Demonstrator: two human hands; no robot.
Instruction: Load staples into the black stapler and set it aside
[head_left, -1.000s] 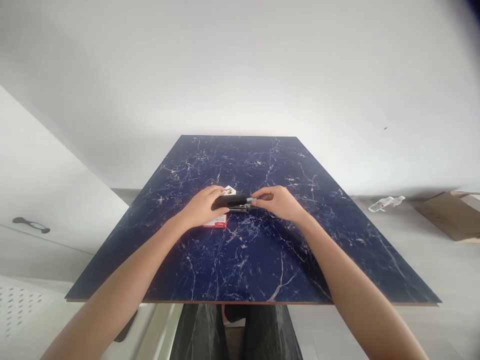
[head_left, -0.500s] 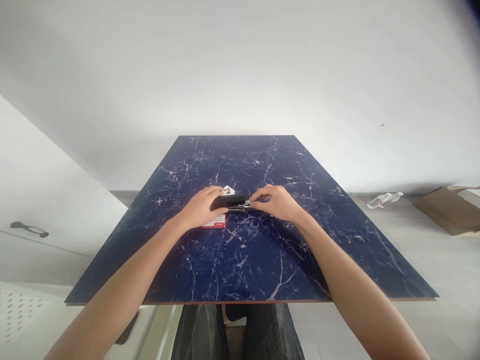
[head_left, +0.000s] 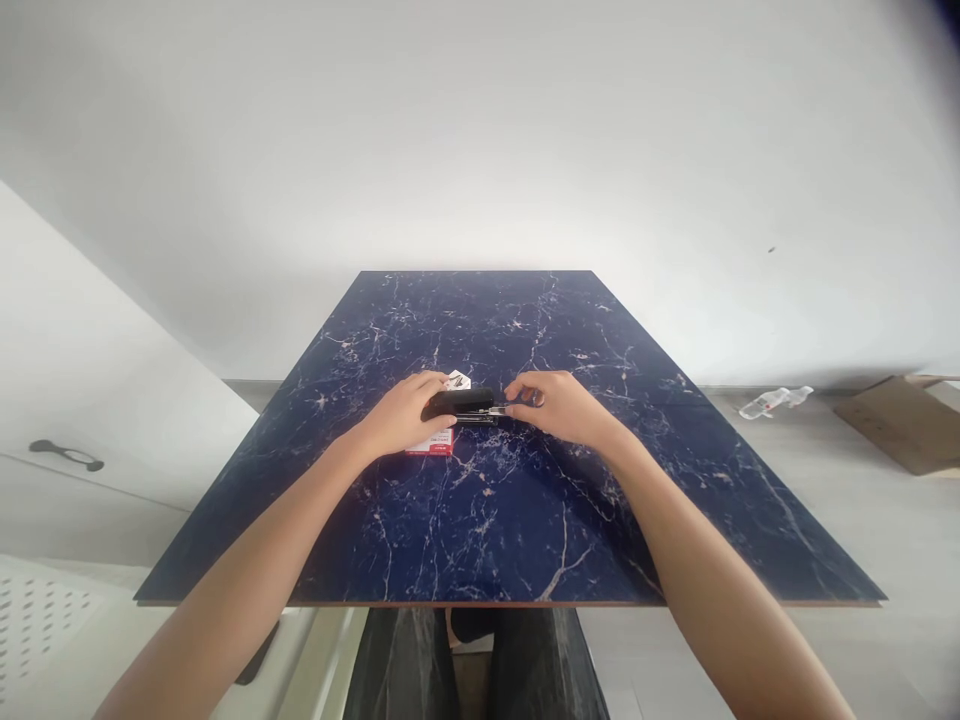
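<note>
A black stapler (head_left: 474, 400) lies sideways near the middle of the table, its upper arm parted from the base and a silver metal strip showing at its right end. My left hand (head_left: 411, 408) is closed around the stapler's left end, thumb on the near side. Beside that right end is my right hand (head_left: 559, 403); its thumb tip is at the metal piece, and a small gap separates thumb from forefinger. The other fingers curl inward, with a small shiny spot among them that I cannot make out. A red and white box (head_left: 433, 443) sits partly hidden under my left hand.
A white card or packet with a dark print (head_left: 459, 380) shows just behind the stapler. The dark blue marbled table (head_left: 480, 540) stands against a white wall. On the floor to the right are a clear plastic bottle (head_left: 772, 402) and a cardboard box (head_left: 896, 425).
My right forefinger has lifted from the thumb and the metal end, and the hand has shifted slightly right. My left hand keeps its hold on the stapler.
</note>
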